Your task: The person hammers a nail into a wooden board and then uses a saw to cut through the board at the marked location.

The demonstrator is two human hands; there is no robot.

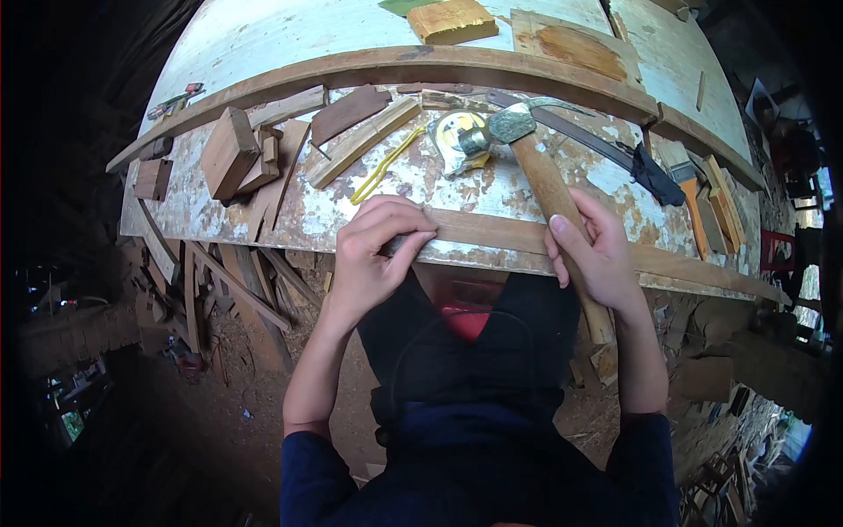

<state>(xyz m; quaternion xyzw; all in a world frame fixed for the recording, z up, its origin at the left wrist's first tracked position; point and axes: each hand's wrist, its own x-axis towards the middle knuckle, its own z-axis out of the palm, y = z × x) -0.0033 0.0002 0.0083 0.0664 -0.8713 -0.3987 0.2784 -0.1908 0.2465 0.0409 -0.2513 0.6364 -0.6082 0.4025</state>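
My right hand (601,250) is wrapped around the wooden handle of a hammer (546,176). The hammer's metal head points away from me, above the worktable. A long wooden strip (492,230) lies along the near edge of the table, passing under the hammer handle. At the strip's left end is my left hand (384,248), closed, with thumb and forefinger pinched together. Anything small between those fingertips is hidden. Just beyond the hammer head's left side sits a tape measure (458,140), and a yellow strap (386,165) trails from it.
Beyond lie a long wooden beam (378,67), a dark flat bar (571,130) and a yellowish block (452,21). Wood blocks (230,154) stand at left; a paintbrush (689,198) lies at right. Scrap wood (237,285) leans below the worktable (307,211).
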